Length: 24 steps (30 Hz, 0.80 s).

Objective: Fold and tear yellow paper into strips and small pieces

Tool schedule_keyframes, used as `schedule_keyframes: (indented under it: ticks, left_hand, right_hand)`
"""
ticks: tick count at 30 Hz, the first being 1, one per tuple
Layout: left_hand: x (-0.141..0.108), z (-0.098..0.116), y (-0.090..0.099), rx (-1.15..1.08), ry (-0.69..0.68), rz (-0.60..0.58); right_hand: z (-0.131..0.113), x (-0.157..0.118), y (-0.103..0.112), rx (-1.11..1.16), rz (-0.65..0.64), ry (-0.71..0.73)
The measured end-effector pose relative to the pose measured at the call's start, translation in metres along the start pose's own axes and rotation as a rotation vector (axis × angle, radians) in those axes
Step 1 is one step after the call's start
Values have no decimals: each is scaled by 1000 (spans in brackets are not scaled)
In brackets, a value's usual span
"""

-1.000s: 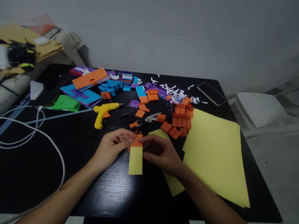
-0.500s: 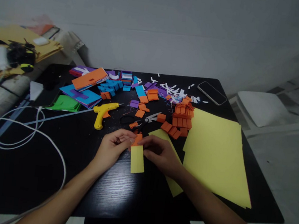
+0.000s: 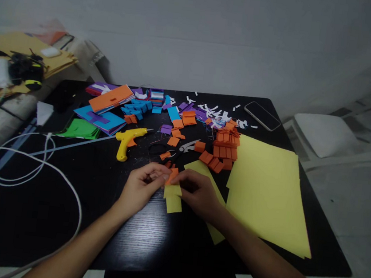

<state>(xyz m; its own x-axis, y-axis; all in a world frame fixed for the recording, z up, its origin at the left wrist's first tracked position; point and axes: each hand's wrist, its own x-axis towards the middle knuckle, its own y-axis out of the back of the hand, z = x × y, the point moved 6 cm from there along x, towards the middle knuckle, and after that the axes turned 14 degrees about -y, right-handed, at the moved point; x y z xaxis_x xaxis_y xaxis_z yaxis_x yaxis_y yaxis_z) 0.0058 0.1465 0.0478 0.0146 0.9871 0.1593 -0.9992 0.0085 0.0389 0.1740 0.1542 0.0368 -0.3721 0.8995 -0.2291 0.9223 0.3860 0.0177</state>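
My left hand (image 3: 145,185) is closed in a pinch on the left edge of a small orange paper piece (image 3: 173,174). My right hand (image 3: 202,192) pinches from the other side, where the orange piece meets a yellow paper strip (image 3: 174,205). The strip hangs below the orange piece, its upper part offset from its lower part, as if folded or doubled. A longer yellow paper strip (image 3: 216,235) lies on the table, partly under my right hand. Just beyond my fingers are scissors (image 3: 188,146) with dark handles and an orange scrap on them.
Large yellow sheets (image 3: 269,197) lie at right, beside stacked folded orange pieces (image 3: 225,151). A yellow tagging-gun-like tool (image 3: 126,141) sits left of the scissors. Coloured paper stacks (image 3: 111,99), white scraps (image 3: 213,112) and a phone (image 3: 262,115) line the back. A white cable (image 3: 64,174) crosses the left.
The yellow strip, straight and flat before, now shows an offset upper part and a lower part shifted right. The orange piece and my fingertips have moved slightly right and nearer.
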Motion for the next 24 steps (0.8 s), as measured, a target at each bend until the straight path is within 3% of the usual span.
schedule_keyframes:
  ticks: [7, 14, 24]
  left_hand:
    - [-3, -1, -2, 43, -35, -65]
    - [-3, -4, -3, -20, -48, -60]
    - [-3, 1, -2, 35, -128, -189]
  right_hand:
    - [9, 2, 1, 127, 74, -93]
    - [16, 5, -1, 245, -5, -204]
    - [17, 6, 0, 250, -29, -269]
